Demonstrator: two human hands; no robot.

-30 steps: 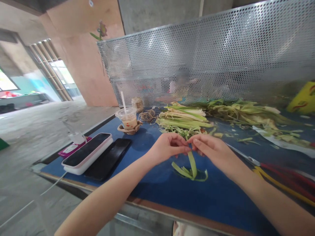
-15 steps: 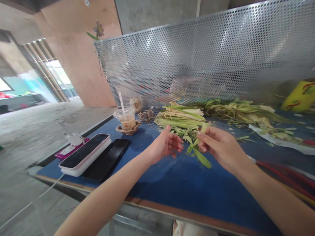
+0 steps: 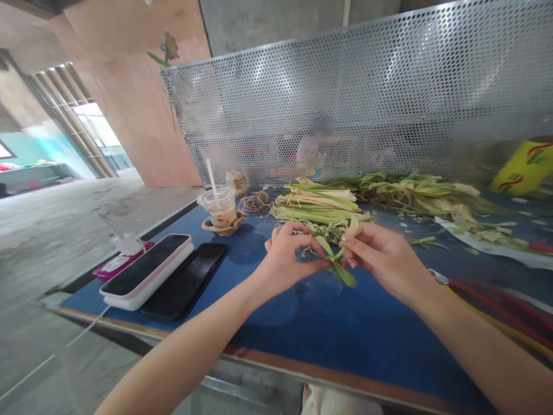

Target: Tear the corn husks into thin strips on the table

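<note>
Between my hands is a small green corn husk piece (image 3: 346,275), its flat strips crossing at a middle point and sticking out several ways. My right hand (image 3: 377,251) pinches its upper strip between thumb and fingers. My left hand (image 3: 290,253) has thumb and forefinger closed on the piece near the crossing; the exact contact is partly hidden. Just behind the hands lies a heap of small curled green pieces (image 3: 330,230). Beyond that heap is a stack of long pale-green husk strips (image 3: 317,202).
On the blue table (image 3: 276,328), a drink cup (image 3: 220,207), twine coil (image 3: 254,203) and black phone (image 3: 188,279) stand left, beside a pink-edged phone (image 3: 147,265). Loose husks (image 3: 415,193) and red-handled pliers (image 3: 440,278) lie right. A perforated metal panel (image 3: 367,98) closes the back.
My left hand has turned over and moved right, its thumb and forefinger closing on the husk piece. My right hand keeps its pinch. The view has shifted slightly.
</note>
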